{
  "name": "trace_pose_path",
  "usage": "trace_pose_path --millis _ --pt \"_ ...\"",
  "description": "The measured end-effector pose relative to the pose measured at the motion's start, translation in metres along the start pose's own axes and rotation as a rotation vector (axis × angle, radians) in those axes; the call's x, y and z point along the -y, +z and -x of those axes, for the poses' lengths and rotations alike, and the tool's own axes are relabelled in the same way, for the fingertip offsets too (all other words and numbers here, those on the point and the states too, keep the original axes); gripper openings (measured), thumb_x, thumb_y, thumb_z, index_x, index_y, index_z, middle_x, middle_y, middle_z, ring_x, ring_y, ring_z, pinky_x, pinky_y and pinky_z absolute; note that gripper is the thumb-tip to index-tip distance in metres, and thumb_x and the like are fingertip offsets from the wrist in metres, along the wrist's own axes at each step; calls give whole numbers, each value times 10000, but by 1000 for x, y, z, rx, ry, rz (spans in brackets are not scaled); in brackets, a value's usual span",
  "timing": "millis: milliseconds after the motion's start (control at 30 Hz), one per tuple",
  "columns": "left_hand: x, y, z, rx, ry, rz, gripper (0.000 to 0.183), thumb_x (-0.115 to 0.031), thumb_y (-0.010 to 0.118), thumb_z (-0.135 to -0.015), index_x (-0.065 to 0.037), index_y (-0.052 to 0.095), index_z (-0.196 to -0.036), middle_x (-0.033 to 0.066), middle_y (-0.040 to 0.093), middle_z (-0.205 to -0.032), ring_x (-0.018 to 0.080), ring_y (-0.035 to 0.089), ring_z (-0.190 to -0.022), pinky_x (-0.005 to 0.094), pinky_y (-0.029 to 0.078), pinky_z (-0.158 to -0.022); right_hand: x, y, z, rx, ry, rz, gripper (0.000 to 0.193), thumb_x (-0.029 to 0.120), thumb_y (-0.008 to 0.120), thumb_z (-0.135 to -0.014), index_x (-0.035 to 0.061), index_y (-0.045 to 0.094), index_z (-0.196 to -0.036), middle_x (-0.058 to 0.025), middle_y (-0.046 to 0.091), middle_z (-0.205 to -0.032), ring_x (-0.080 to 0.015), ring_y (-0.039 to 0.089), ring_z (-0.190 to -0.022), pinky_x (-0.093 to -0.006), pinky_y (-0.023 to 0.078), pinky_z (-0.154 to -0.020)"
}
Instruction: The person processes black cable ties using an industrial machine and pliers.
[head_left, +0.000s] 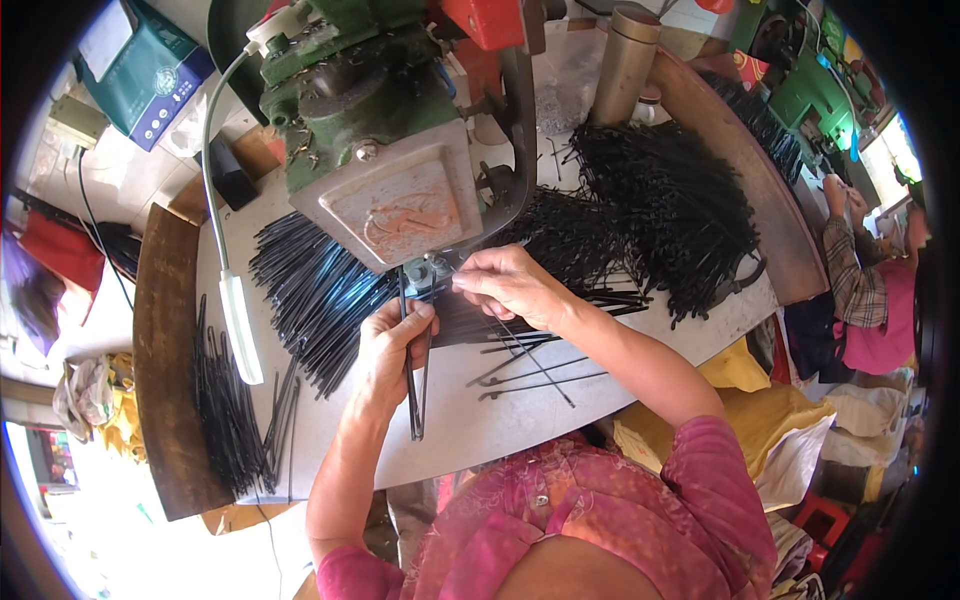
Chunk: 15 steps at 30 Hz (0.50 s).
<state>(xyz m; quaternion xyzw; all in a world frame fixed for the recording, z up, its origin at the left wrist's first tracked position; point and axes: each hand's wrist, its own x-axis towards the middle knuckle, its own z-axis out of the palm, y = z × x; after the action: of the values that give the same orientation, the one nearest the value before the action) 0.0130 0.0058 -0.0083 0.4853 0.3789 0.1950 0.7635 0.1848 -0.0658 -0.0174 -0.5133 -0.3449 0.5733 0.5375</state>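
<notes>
My left hand (388, 345) is closed round a pair of thin black rods (417, 400). Their upper ends reach the small metal head (420, 272) under a green machine (385, 195) with a worn grey cover. To the right of that head, my right hand (510, 287) is closed, its thumb and fingertips pinched together; what they hold is hidden. A single dark rod (540, 365) slants out from below this hand, and I cannot tell whether it is held or lies on the table.
Dark rods (320, 290) fan out behind my left hand; a tangled heap of black pieces (670, 210) covers the table's (500, 440) right. Wooden boards (180, 370) border the sides. A lit lamp (240, 330) hangs at left, a metal flask (626, 65) stands behind. Another person (870, 290) sits far right.
</notes>
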Motion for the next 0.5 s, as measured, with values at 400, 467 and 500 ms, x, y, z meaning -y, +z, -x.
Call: trace_pose_path --millis 400,467,500 --pt "11 11 -12 15 94 98 111 -114 575 -808 -35 518 -754 47 532 -662 21 363 -427 148 276 -350 -2 13 -1 -53 -65 -147 175 136 521 -843 -16 535 -756 0 459 -599 -28 376 -464 -168 251 -371" --pt "11 11 -13 19 90 77 105 -112 574 -806 -35 520 -760 40 526 -654 21 356 -424 147 272 -350 -3 13 -2 -51 -74 -154 174 134 518 -844 -16 535 -757 0 458 -598 -29 377 -464 -168 251 -372" --pt "12 11 -13 19 90 78 105 -112 574 -806 -35 520 -760 40 526 -654 21 356 -424 147 272 -350 -3 14 -2 -53 -73 -150 174 134 517 -845 -16 536 -759 0 461 -599 -28 377 -464 -166 251 -371"
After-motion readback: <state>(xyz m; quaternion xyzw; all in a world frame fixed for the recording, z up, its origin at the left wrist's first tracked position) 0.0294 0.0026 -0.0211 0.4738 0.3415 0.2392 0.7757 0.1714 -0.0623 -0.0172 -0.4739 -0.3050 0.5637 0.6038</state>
